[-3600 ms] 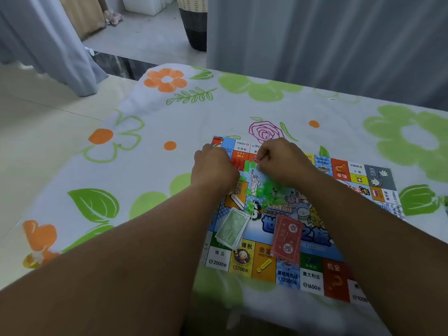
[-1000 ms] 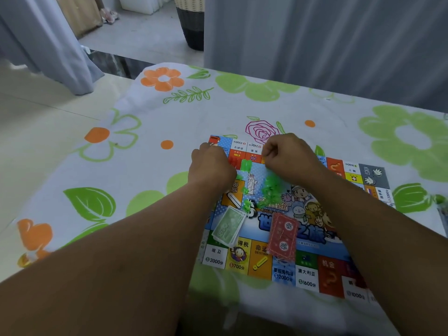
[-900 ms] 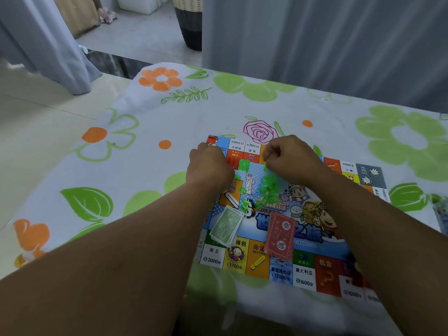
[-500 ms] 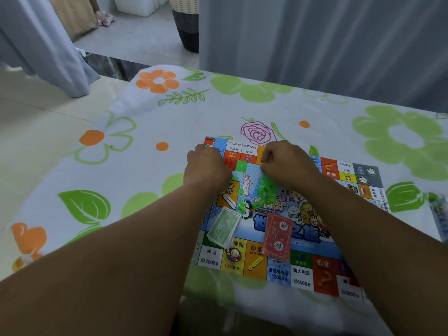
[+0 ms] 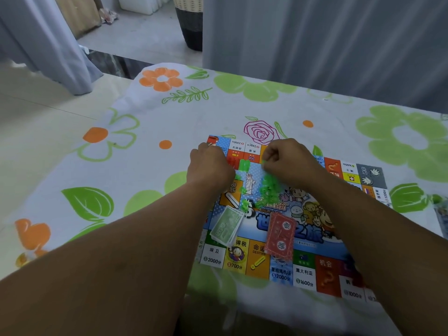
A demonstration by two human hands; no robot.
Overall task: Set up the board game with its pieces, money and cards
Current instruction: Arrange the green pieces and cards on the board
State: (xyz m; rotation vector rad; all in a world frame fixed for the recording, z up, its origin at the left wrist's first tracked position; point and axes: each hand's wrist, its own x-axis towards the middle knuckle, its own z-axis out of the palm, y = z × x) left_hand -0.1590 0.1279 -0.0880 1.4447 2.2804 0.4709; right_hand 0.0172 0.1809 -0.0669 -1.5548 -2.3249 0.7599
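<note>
While my left hand (image 5: 209, 166) and right hand (image 5: 288, 161) curl over green pieces (image 5: 268, 190), I cannot tell what they grip.

I see a thin game board (image 5: 308, 275) of smooth, slightly glossy printed paper lying on a matt, soft flowered cloth (image 5: 145, 166). The small green pieces (image 5: 268, 187) look like translucent plastic; the green banknotes (image 5: 226, 225) and red cards (image 5: 280, 235) look like matt paper.
</note>
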